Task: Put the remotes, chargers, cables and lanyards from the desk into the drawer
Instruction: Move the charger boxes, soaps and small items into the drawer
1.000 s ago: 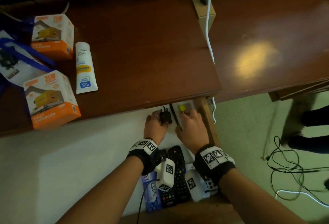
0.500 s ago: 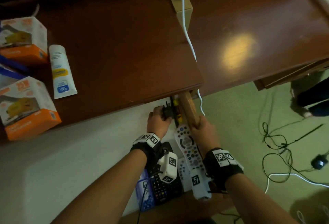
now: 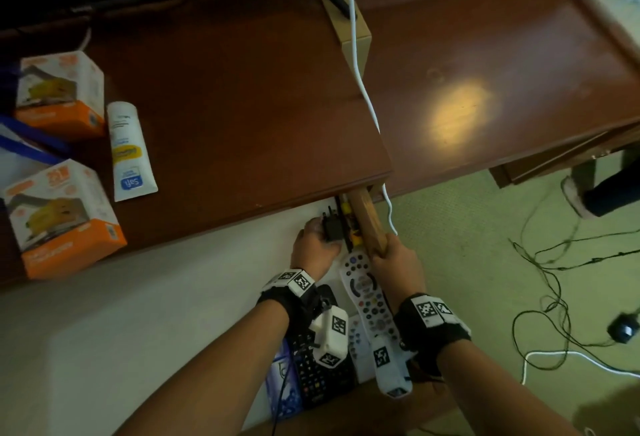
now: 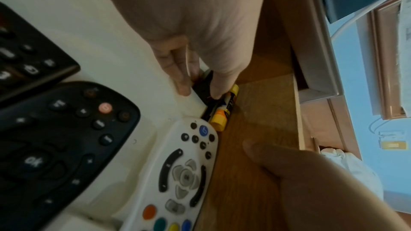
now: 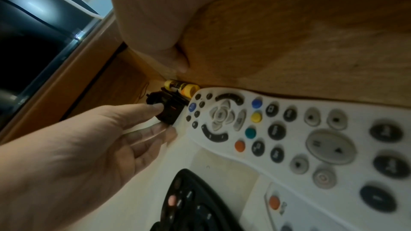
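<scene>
The drawer (image 3: 367, 224) stands pulled out under the desk's front edge, with a white-lined floor. Inside it, my left hand (image 3: 320, 233) pinches a black charger plug (image 3: 332, 227) between thumb and fingers, close to the right rear corner; the same pinch shows on the charger (image 5: 166, 110) in the right wrist view. My right hand (image 3: 381, 252) grips the drawer's wooden right side wall, thumb (image 5: 175, 59) on its inner face. A white remote (image 3: 367, 297) lies along that wall, black remotes (image 3: 318, 366) beside it. A yellow glue stick (image 4: 224, 111) lies in the corner.
On the desk stand two orange charger boxes (image 3: 69, 217) (image 3: 59, 92), a white tube (image 3: 130, 151) and blue lanyard straps (image 3: 24, 146) at the left edge. A white cable (image 3: 363, 89) hangs off the desk beside the drawer. Black cables (image 3: 554, 262) litter the green floor.
My right hand left the inside of the drawer and took hold of its right side wall, uncovering the white remote. My left hand has kept hold of the charger plug.
</scene>
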Demonstrator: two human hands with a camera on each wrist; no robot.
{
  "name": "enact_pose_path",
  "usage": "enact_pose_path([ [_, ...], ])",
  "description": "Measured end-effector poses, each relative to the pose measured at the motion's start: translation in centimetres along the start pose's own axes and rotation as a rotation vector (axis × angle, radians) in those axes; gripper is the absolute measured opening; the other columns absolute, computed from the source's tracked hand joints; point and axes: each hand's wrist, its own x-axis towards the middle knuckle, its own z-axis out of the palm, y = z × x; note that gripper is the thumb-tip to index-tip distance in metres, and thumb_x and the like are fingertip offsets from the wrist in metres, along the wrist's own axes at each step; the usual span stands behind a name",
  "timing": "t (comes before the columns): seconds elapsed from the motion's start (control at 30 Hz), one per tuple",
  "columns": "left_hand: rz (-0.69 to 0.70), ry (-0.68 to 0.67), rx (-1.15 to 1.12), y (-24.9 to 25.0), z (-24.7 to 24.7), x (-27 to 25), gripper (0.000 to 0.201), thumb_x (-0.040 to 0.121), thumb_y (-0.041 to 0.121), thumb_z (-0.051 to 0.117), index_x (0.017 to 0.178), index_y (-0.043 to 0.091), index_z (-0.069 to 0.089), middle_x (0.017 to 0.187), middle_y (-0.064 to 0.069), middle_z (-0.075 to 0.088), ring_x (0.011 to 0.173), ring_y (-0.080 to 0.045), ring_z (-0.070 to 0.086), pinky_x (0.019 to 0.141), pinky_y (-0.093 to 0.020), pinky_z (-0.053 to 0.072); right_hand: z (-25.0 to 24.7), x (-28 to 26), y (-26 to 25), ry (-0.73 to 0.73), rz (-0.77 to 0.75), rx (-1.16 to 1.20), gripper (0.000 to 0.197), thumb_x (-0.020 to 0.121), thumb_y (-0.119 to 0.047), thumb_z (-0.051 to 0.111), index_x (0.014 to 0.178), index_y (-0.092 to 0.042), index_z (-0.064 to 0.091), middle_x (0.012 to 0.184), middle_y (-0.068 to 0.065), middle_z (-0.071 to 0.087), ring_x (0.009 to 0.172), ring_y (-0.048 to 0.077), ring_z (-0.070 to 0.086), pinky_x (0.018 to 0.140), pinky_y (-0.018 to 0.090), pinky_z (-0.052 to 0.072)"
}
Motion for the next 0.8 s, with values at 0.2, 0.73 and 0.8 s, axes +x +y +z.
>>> enact_pose_path([
  [0.2,-0.030,-0.017,-0.038,-1.6,-2.6,-3.4,0.049,0.086,0.027,0.067,0.131,0.020,0.050,0.121,-0.002,0.057,0.108,-0.017,0.056,0.090,-0.029,0.045,0.3,-0.4,0.0,0.088,-0.009,0.001,0.021,0.083,-0.019,0.059,0.099,-0.012,0.047,0.095,0.011,0.057,0.080,0.026,0.053,0.066,0.032,0.040],
  [0.73,0.004,0.329,-0.242,-9.7,-16.6,-14.7,0.009,0.088,0.016,0.064,0.092,0.021,0.070,0.086,0.006,0.069,0.084,-0.009,0.064,0.068,-0.009,0.041,5.4,-8.4,-12.2,0.241,-0.496,-0.161,0.044,0.075,-0.015,0.068,0.116,-0.009,0.056,0.135,0.021,0.038,0.123,0.040,0.035,0.096,0.051,0.039],
  [0.8,0.018,0.385,-0.260,-9.5,-18.8,-15.2,0.008,0.088,0.017,0.064,0.091,0.021,0.070,0.085,0.006,0.069,0.083,-0.009,0.064,0.069,-0.010,0.042,5.9,-8.4,-14.9,0.233,-0.576,-0.122,0.041,0.074,-0.013,0.068,0.113,-0.009,0.058,0.132,0.020,0.040,0.120,0.038,0.037,0.094,0.049,0.040],
])
